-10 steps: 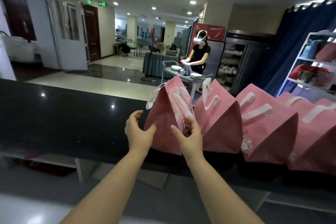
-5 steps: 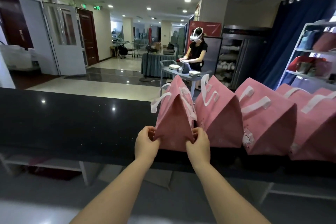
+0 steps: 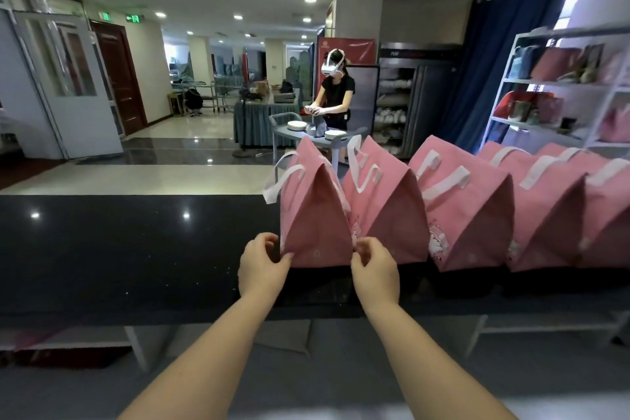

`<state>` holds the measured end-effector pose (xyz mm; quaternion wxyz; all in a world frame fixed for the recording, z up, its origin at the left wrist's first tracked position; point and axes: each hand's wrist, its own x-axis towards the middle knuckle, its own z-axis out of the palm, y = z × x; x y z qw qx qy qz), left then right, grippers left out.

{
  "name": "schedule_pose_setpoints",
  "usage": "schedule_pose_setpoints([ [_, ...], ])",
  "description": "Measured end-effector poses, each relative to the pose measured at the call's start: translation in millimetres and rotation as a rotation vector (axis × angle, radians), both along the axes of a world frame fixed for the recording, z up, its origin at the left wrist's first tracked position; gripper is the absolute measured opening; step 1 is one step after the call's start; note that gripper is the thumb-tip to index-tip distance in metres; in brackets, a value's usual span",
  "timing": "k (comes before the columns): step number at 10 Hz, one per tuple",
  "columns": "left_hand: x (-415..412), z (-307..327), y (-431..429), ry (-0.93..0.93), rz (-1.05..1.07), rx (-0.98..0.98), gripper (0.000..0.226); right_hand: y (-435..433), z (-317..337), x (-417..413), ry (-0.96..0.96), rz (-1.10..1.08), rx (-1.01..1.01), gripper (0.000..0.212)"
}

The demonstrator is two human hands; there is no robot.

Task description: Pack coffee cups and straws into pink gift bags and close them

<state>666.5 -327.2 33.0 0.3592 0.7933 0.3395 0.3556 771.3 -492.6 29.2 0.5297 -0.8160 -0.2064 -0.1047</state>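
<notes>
Left hand point(image 3: 260, 266) pinches leftmost pink bag point(image 3: 315, 215) at its bottom-left corner | right hand point(image 3: 375, 271) pinches its bottom-right corner | bag upright on black counter point(image 3: 136, 249)

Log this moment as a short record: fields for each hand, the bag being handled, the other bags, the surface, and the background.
left hand: pinches the lower left corner of the leftmost pink bag
right hand: pinches its lower right corner
bag state: upright, top closed, white handles
other pink bags: closed, in a row to its right
surface: glossy black counter
background: person in a headset at a cart
</notes>
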Motion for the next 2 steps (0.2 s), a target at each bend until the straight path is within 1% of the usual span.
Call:
schedule_pose_setpoints([
  [1,0,36,-16,-0.072,0.007,0.311,0.035,-31,30,11,-0.107,0.066,0.014,0.015],
  [2,18,103,-54,-0.148,-0.110,0.558,0.036,-60,85,34,-0.298,0.142,-0.055,0.020],
])
